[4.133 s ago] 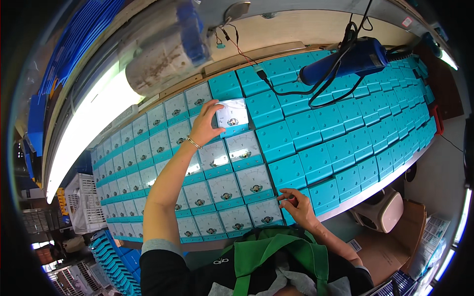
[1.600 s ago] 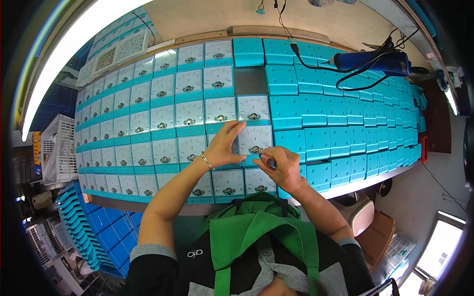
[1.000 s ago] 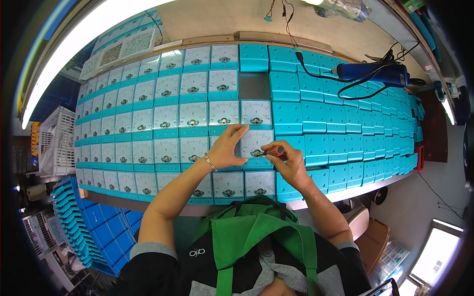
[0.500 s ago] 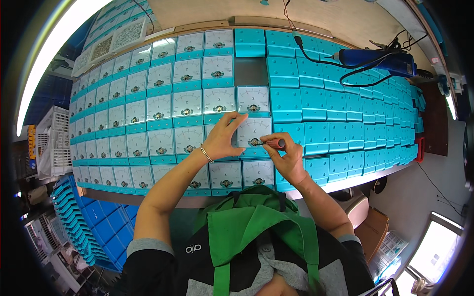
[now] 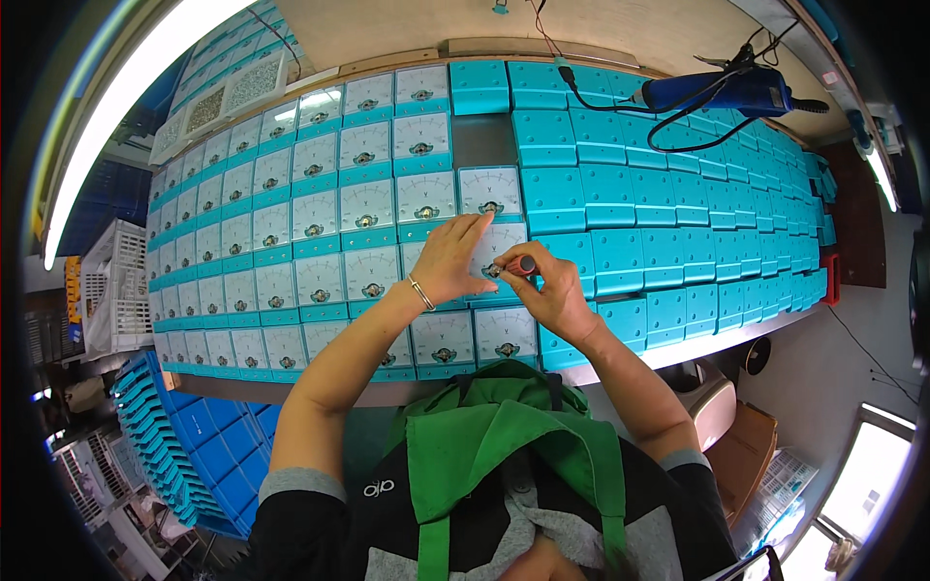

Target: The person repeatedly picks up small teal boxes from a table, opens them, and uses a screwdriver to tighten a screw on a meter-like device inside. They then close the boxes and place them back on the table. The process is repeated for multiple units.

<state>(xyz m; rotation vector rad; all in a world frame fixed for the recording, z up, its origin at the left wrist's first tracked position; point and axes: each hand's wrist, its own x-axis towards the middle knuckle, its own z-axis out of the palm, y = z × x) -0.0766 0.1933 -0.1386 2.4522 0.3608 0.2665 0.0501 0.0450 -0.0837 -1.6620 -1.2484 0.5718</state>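
Note:
My right hand (image 5: 560,298) is closed round a small screwdriver with a red handle (image 5: 520,267). Its tip end meets the dark fitting in the lower part of a white-faced panel meter (image 5: 504,242). At that meter's left side, my left hand (image 5: 453,258) has thumb and fingers spread apart, the fingertips near its upper edge and the thumb near its lower left. Directly beyond stands another panel meter (image 5: 489,189) with a teal body, and a third meter (image 5: 506,334) lies on the near side.
Rows of similar meters (image 5: 368,201) fill the left of the bench; rows of teal covers (image 5: 620,198) fill the right. A blue power screwdriver (image 5: 717,92) with a black cable hangs over the far right. Trays of small parts (image 5: 254,79) sit at the far left.
The view has shifted slightly. My left fingers have moved a little farther over the meter's upper edge, and the screwdriver's handle is tilted more upright. Both hands stay at the same meter.

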